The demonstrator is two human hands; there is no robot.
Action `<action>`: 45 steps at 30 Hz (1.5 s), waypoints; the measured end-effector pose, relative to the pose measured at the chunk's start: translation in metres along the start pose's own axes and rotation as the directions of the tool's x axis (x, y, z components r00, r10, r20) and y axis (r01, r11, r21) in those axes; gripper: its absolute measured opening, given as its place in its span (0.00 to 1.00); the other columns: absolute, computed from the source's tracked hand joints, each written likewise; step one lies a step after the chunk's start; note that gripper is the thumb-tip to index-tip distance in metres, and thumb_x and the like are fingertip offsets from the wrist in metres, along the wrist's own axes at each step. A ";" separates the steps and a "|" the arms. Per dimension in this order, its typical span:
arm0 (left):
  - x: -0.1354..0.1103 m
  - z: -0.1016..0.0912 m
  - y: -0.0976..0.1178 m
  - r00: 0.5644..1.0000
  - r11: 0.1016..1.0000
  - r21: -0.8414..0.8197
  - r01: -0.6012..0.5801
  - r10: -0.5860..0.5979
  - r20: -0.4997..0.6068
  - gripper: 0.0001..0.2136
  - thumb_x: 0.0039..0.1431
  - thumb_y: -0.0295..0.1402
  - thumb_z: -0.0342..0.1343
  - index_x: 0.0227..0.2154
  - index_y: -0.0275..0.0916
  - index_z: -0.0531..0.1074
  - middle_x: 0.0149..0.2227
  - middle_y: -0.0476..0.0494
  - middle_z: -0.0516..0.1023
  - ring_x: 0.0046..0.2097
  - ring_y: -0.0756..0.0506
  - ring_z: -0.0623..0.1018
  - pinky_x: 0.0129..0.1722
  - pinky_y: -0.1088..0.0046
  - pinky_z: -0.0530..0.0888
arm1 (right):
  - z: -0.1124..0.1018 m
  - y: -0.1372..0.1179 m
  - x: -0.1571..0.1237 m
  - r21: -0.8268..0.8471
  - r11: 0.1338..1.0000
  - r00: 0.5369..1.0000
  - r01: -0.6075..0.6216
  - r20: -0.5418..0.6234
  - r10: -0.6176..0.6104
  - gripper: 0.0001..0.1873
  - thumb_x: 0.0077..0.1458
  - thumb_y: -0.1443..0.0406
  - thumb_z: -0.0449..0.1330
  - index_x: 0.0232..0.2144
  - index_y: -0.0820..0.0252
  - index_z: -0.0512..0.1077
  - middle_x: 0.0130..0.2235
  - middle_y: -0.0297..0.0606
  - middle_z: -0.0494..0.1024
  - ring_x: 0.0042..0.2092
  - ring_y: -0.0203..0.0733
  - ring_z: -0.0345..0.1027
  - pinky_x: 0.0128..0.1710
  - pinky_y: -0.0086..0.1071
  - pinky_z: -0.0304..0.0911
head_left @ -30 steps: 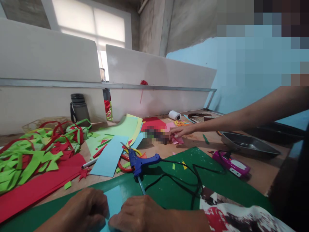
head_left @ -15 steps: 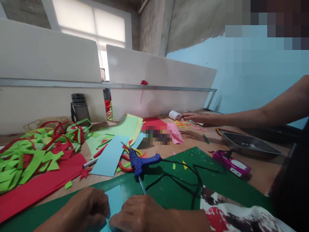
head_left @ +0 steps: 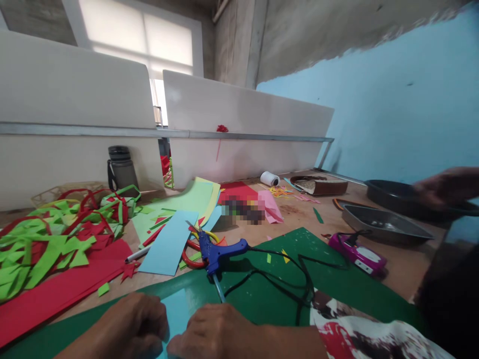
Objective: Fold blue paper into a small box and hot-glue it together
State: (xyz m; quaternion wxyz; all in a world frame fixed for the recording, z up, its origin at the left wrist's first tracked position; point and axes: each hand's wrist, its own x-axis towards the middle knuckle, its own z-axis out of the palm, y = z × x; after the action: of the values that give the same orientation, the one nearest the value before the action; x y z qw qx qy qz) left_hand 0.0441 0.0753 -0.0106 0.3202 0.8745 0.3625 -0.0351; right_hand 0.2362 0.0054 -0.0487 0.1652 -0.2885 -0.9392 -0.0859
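A light blue paper strip [head_left: 177,311] lies on the green board [head_left: 269,309] right in front of me. My left hand [head_left: 129,319] is closed at the strip's left edge, its fingers curled onto the paper. From the right, my right hand [head_left: 215,329] presses on the same strip with bent fingers. The lower end of the paper is hidden by my hands and the frame edge. Just beyond them stands a blue glue gun [head_left: 220,252] with a glue stick in its back. Red-handled scissors [head_left: 191,258] lie partly under it, beside another light blue paper piece [head_left: 166,247].
Green and red paper cuttings [head_left: 56,239] and red strips [head_left: 63,284] cover the left side. A grey bottle [head_left: 123,172] stands behind. To the right are a purple power socket [head_left: 357,254], a metal tray [head_left: 385,224] and a co-worker's blurred hand [head_left: 441,187].
The co-worker's arm has drawn back to the right from the white roll, uncovering a brown case and a dark pan. My hands have hardly moved on the blue strip.
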 end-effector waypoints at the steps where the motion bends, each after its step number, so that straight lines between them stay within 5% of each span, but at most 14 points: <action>1: 0.000 0.000 0.001 1.000 1.000 -0.004 0.012 -0.012 -0.016 0.09 0.39 0.23 0.50 0.24 0.37 0.74 0.25 0.51 0.74 0.29 0.50 0.70 0.27 0.79 0.62 | 0.000 0.000 0.000 0.005 1.000 1.000 -0.002 -0.006 0.002 0.05 0.55 0.67 0.53 0.36 0.61 0.66 0.23 0.29 0.72 0.27 0.34 0.65 0.25 0.29 0.54; 15: 0.008 0.007 -0.012 0.998 0.999 -0.030 -0.034 0.032 -0.058 0.06 0.40 0.26 0.52 0.21 0.37 0.74 0.24 0.51 0.73 0.29 0.50 0.71 0.27 0.80 0.61 | -0.005 0.001 -0.002 0.020 0.999 0.998 -0.028 0.048 0.027 0.07 0.56 0.67 0.52 0.39 0.60 0.65 0.24 0.29 0.72 0.28 0.35 0.64 0.24 0.30 0.52; 24: 0.011 0.005 -0.004 0.996 1.000 -0.019 -0.023 0.021 -0.091 0.05 0.40 0.25 0.50 0.20 0.36 0.71 0.23 0.52 0.71 0.28 0.51 0.70 0.26 0.80 0.61 | -0.035 0.002 -0.003 0.067 0.994 0.991 -0.082 0.110 0.075 0.08 0.54 0.69 0.52 0.38 0.61 0.66 0.23 0.31 0.71 0.24 0.34 0.61 0.24 0.29 0.52; 32: 0.019 0.006 0.005 0.996 1.000 0.006 -0.027 0.027 -0.088 0.07 0.43 0.27 0.49 0.22 0.36 0.72 0.22 0.52 0.71 0.28 0.51 0.69 0.26 0.80 0.61 | -0.028 0.007 -0.009 0.075 0.993 0.991 -0.088 0.112 0.079 0.09 0.55 0.65 0.52 0.39 0.61 0.65 0.24 0.33 0.72 0.26 0.35 0.64 0.24 0.29 0.53; 45: 0.014 0.000 0.009 0.997 0.999 -0.040 -0.034 0.031 -0.077 0.07 0.43 0.26 0.49 0.22 0.36 0.73 0.24 0.52 0.72 0.30 0.50 0.71 0.27 0.80 0.62 | -0.050 0.003 -0.004 0.094 0.984 0.978 -0.151 0.158 0.135 0.08 0.52 0.69 0.52 0.36 0.60 0.67 0.23 0.32 0.71 0.23 0.34 0.59 0.24 0.29 0.51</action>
State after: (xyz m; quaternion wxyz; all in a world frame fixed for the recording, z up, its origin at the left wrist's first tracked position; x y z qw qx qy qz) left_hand 0.0609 0.0788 -0.0102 0.3245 0.8743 0.3606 0.0109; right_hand 0.2540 -0.0072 -0.0029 0.1143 -0.3521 -0.9290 -0.0018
